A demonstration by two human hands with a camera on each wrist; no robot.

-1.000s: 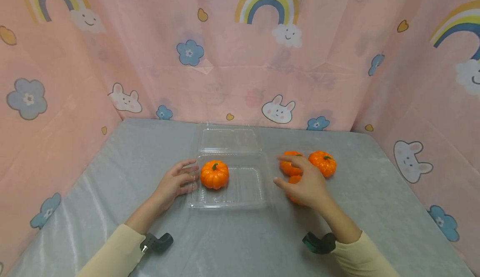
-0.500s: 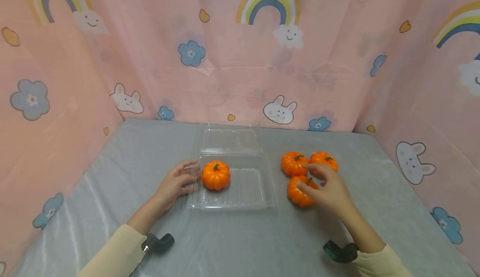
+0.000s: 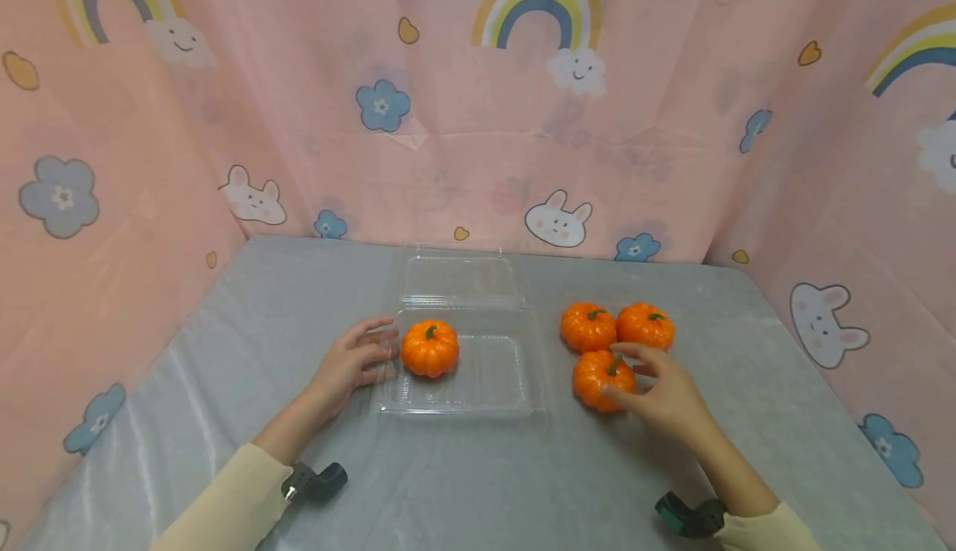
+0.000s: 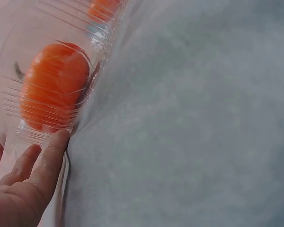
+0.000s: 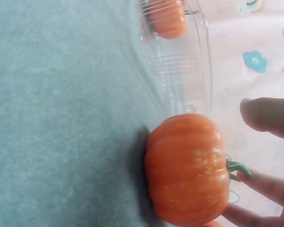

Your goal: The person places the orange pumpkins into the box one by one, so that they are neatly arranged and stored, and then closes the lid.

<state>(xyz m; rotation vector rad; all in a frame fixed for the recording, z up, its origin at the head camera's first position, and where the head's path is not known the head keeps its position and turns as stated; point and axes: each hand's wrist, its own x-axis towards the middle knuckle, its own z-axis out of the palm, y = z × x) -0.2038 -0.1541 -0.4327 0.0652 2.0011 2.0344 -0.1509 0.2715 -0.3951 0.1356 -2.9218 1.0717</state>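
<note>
Right of centre I see the front pumpkin (image 3: 592,380) — probably light, hard, slippery; best held round its sides. Right hand (image 3: 667,395): wide, empty grip — left hand (image 3: 345,373): likewise, against a clear box (image 3: 489,368).

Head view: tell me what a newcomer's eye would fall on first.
A bright orange pumpkin sits in the left part of an open clear container. Three more pumpkins cluster to its right, the right hand at the nearest one. Behind hangs a pink rainbow-print curtain.
</note>
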